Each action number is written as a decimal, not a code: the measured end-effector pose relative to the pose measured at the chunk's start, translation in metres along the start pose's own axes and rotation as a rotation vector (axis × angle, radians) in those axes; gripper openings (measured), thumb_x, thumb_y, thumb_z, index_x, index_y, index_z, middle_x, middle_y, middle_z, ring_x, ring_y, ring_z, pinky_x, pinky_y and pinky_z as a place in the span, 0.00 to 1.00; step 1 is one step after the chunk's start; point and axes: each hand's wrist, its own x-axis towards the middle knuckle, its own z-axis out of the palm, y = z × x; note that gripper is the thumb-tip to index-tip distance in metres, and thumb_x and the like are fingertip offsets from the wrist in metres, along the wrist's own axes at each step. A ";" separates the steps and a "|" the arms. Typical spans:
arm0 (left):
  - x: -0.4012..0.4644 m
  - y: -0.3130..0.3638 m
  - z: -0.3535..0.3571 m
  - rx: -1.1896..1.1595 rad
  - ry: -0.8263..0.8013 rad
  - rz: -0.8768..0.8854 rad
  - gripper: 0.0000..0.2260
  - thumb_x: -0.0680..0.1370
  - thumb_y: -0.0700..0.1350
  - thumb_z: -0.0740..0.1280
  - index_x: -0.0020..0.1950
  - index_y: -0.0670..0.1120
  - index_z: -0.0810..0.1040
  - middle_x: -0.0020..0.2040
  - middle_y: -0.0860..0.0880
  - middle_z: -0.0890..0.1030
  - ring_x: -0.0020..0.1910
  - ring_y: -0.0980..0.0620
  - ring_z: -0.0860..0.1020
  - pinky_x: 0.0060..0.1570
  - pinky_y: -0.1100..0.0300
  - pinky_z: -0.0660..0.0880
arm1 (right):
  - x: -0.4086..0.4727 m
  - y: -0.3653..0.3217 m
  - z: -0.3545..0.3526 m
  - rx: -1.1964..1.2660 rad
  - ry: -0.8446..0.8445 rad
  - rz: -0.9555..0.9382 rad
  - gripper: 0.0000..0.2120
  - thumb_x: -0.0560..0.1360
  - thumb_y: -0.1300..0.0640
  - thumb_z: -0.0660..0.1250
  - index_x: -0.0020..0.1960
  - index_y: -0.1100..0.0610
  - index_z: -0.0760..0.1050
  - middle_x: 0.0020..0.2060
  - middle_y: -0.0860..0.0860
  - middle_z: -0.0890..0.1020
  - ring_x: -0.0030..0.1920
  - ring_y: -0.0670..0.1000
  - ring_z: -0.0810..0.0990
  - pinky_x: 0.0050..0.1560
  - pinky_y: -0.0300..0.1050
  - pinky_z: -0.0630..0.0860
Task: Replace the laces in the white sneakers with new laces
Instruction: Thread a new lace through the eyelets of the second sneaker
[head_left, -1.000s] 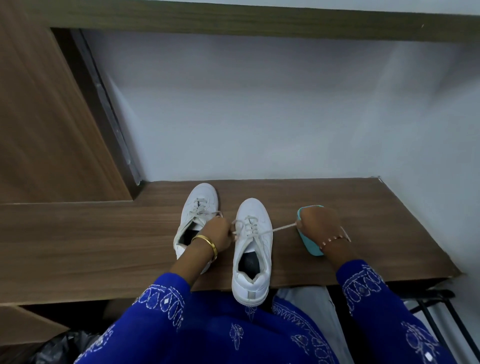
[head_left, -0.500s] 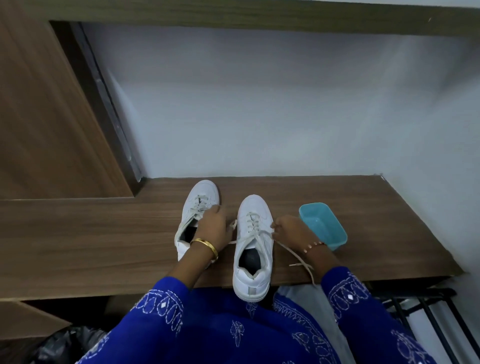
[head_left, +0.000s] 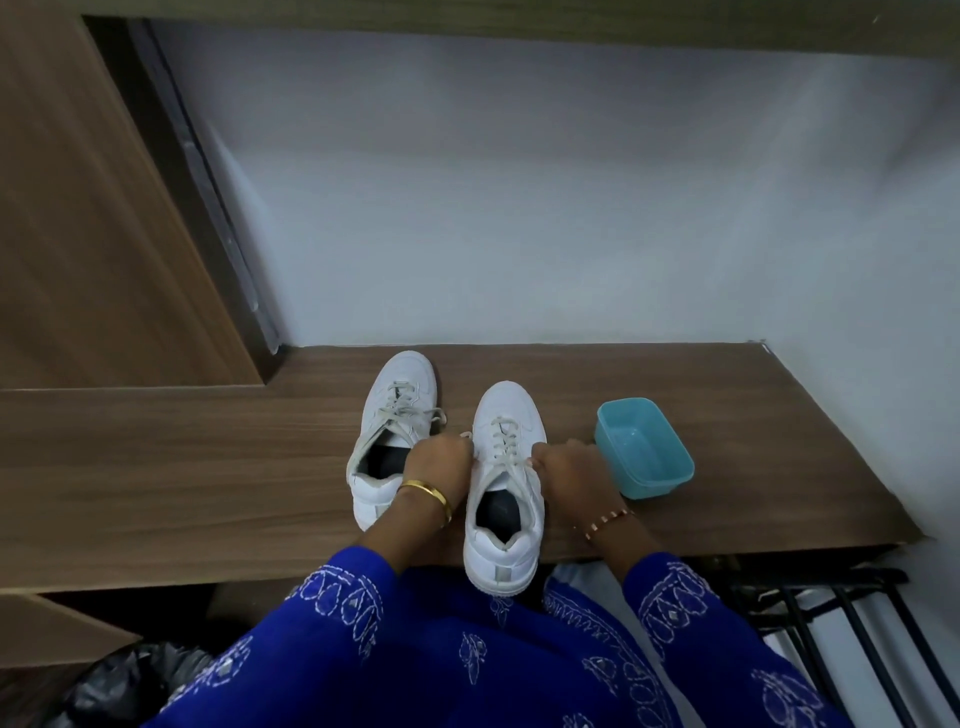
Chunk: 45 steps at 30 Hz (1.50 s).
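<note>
Head view: right sneaker (head_left: 506, 483) on wooden shelf (head_left: 208, 467), heel over the front edge; left sneaker (head_left: 387, 441) just beside
Hands: left hand (head_left: 441, 465) and right hand (head_left: 566, 470) flank the lacing, each apparently pinching a lace (head_left: 504, 441) end
Handling: lace likely soft, limp; best held near tips
Materials: smooth white uppers; teal plastic tub (head_left: 644, 449) near
</note>
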 end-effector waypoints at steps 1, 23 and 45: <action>0.002 0.001 0.001 0.027 -0.012 0.001 0.12 0.80 0.42 0.56 0.57 0.42 0.76 0.55 0.43 0.79 0.55 0.43 0.77 0.50 0.53 0.73 | 0.000 0.001 0.001 -0.002 -0.002 -0.002 0.10 0.79 0.56 0.58 0.50 0.58 0.76 0.44 0.56 0.81 0.49 0.57 0.77 0.47 0.44 0.68; -0.002 -0.004 -0.069 -1.621 0.158 -0.096 0.14 0.76 0.47 0.66 0.30 0.47 0.80 0.34 0.54 0.82 0.40 0.56 0.79 0.39 0.61 0.68 | 0.014 -0.010 -0.090 1.864 0.197 0.176 0.22 0.77 0.63 0.60 0.26 0.55 0.78 0.31 0.53 0.82 0.38 0.48 0.82 0.52 0.48 0.76; 0.002 0.025 -0.080 -1.533 0.084 0.019 0.13 0.80 0.36 0.56 0.38 0.43 0.74 0.25 0.55 0.71 0.21 0.61 0.66 0.25 0.69 0.65 | 0.023 -0.023 -0.123 0.953 0.138 -0.106 0.06 0.72 0.64 0.70 0.38 0.56 0.81 0.39 0.46 0.74 0.40 0.38 0.74 0.41 0.27 0.68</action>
